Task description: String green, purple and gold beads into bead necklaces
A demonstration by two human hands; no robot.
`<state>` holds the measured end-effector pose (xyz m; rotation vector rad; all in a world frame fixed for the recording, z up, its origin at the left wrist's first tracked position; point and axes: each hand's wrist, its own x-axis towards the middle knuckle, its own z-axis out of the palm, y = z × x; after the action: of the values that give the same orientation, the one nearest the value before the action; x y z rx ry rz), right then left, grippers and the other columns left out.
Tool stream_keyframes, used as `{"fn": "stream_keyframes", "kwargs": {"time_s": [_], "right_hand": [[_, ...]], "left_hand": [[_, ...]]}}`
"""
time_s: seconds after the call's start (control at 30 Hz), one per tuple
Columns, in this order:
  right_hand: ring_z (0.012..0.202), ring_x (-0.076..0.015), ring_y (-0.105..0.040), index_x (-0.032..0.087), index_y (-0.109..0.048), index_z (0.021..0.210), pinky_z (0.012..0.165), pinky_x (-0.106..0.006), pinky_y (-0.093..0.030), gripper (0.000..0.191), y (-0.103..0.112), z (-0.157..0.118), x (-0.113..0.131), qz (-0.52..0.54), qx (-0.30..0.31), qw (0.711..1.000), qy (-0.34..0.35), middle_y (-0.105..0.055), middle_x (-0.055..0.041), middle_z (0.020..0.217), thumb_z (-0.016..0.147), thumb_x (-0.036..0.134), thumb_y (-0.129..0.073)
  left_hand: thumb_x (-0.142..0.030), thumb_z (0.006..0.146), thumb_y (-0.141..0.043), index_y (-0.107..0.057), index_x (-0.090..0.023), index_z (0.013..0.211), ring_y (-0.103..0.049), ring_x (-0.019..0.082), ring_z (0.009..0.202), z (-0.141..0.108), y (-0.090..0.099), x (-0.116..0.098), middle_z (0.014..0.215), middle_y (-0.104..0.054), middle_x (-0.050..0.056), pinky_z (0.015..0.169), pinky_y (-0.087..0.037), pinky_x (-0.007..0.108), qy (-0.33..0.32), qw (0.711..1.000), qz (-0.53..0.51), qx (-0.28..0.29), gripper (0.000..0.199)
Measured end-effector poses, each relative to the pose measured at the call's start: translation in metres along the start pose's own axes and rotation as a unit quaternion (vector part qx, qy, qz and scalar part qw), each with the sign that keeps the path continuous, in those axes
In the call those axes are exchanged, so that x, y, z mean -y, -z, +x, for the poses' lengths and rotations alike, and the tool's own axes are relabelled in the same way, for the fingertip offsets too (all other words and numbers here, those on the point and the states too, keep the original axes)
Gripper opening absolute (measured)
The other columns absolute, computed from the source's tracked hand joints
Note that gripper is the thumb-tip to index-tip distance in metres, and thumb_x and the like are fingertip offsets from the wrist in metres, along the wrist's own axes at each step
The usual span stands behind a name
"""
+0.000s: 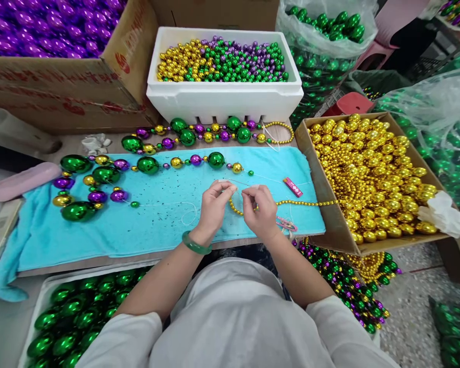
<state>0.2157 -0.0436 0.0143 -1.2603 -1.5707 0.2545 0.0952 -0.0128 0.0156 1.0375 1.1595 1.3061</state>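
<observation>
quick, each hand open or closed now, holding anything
Left hand: pinched closed; anything held is too fine to tell.
Right hand: closed; anything held can't be told.

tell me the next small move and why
Probably bring the gold bead chain to the loose thread: the chain curves between the left hand and right hand, both pinched closed, and the thread trails from a green bead just beyond them.

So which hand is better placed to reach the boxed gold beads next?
Likely the right hand: it is nearer their box, and the gold bead string runs from beside it toward that box. The left hand sits farther away.
</observation>
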Motion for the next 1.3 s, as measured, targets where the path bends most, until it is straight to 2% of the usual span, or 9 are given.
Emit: {"fn": "stream_keyframes", "kwargs": {"time_s": [0.1, 0.3, 0.57, 0.73, 0.9, 1.0, 1.07, 1.2, 1.3], "right_hand": [[0.081, -0.0185, -0.06, 0.019, -0.062, 0.094, 0.073, -0.032, -0.053, 0.017, -0.003, -0.002, -0.002, -0.073, 0.024, 0.995, 0.064, -0.064, -0.0087, 0.083, 0.095, 0.016, -0.046], [0.079, -0.0183, -0.061, 0.018, -0.062, 0.094, 0.073, -0.031, -0.053, 0.016, -0.011, -0.001, -0.004, -0.146, 0.011, 0.984, 0.103, -0.064, -0.0084, 0.082, 0.095, 0.014, -0.047], [0.063, -0.0144, -0.051, 0.021, -0.051, 0.08, 0.057, -0.027, -0.045, 0.012, -0.009, 0.012, -0.01, -0.131, -0.036, 0.988, 0.076, -0.057, -0.0019, 0.072, 0.082, 0.009, -0.05], [0.065, -0.0156, -0.051, 0.021, -0.049, 0.081, 0.059, -0.028, -0.044, 0.014, -0.001, 0.018, -0.022, -0.182, -0.051, 0.978, 0.086, -0.055, -0.0021, 0.073, 0.078, 0.007, -0.049], [0.075, -0.0177, -0.055, 0.02, -0.052, 0.084, 0.066, -0.029, -0.045, 0.013, 0.001, 0.019, -0.031, -0.21, -0.052, 0.972, 0.094, -0.057, -0.0043, 0.076, 0.082, 0.008, -0.048], [0.084, -0.0187, -0.059, 0.019, -0.057, 0.09, 0.071, -0.03, -0.047, 0.014, 0.013, 0.021, -0.038, -0.194, 0.013, 0.98, 0.042, -0.063, -0.0093, 0.093, 0.086, 0.01, -0.046], [0.087, -0.0191, -0.06, 0.018, -0.06, 0.095, 0.072, -0.03, -0.048, 0.016, 0.025, 0.022, -0.044, -0.178, 0.102, 0.979, -0.009, -0.065, -0.0104, 0.103, 0.088, 0.012, -0.046], [0.095, -0.0245, -0.058, 0.017, -0.068, 0.096, 0.078, -0.036, -0.048, 0.022, 0.053, 0.016, -0.06, -0.232, 0.297, 0.924, -0.057, -0.069, -0.009, 0.101, 0.083, 0.009, -0.051], [0.101, -0.0277, -0.056, 0.015, -0.071, 0.099, 0.081, -0.038, -0.047, 0.027, 0.07, 0.008, -0.072, -0.302, 0.35, 0.883, -0.078, -0.069, -0.0117, 0.104, 0.08, 0.007, -0.053]], "left_hand": [[-0.028, 0.071, -0.071, -0.07, -0.019, 0.069, -0.057, 0.017, 0.088, -0.001, -0.002, 0.0, 0.081, -0.062, 0.001, 0.089, -0.045, 0.033, -0.007, 1.0, -0.002, -0.004, 0.009], [-0.026, 0.071, -0.072, -0.07, -0.019, 0.067, -0.057, 0.016, 0.084, -0.003, -0.004, 0.001, 0.079, -0.062, 0.001, 0.084, -0.045, 0.031, 0.002, 1.0, -0.013, -0.018, 0.008], [-0.028, 0.076, -0.068, -0.071, -0.02, 0.069, -0.058, 0.016, 0.076, -0.002, 0.003, 0.002, 0.074, -0.064, 0.001, 0.077, -0.045, 0.031, -0.028, 0.995, 0.098, 0.019, 0.011], [-0.024, 0.076, -0.066, -0.07, -0.02, 0.068, -0.058, 0.015, 0.072, 0.0, 0.005, -0.009, 0.07, -0.064, 0.0, 0.074, -0.045, 0.03, -0.06, 0.978, 0.188, 0.062, 0.01], [-0.025, 0.076, -0.065, -0.069, -0.021, 0.068, -0.056, 0.016, 0.07, 0.0, 0.002, -0.013, 0.07, -0.065, 0.0, 0.072, -0.046, 0.03, -0.054, 0.977, 0.177, 0.106, 0.011], [-0.031, 0.073, -0.068, -0.069, -0.02, 0.069, -0.055, 0.015, 0.067, 0.001, 0.007, -0.009, 0.068, -0.064, 0.001, 0.068, -0.045, 0.029, 0.022, 0.991, 0.102, 0.082, 0.012], [-0.034, 0.07, -0.071, -0.069, -0.019, 0.07, -0.057, 0.014, 0.067, 0.005, 0.015, -0.008, 0.068, -0.065, 0.001, 0.067, -0.045, 0.028, 0.066, 0.996, 0.041, 0.042, 0.015], [-0.034, 0.063, -0.077, -0.068, -0.017, 0.074, -0.06, 0.013, 0.067, 0.013, 0.046, -0.012, 0.072, -0.068, 0.003, 0.063, -0.045, 0.025, 0.103, 0.994, -0.013, -0.039, 0.022], [-0.031, 0.062, -0.078, -0.067, -0.017, 0.076, -0.061, 0.012, 0.066, 0.017, 0.071, -0.017, 0.076, -0.069, 0.002, 0.058, -0.045, 0.023, 0.117, 0.988, -0.025, -0.1, 0.022]]}}
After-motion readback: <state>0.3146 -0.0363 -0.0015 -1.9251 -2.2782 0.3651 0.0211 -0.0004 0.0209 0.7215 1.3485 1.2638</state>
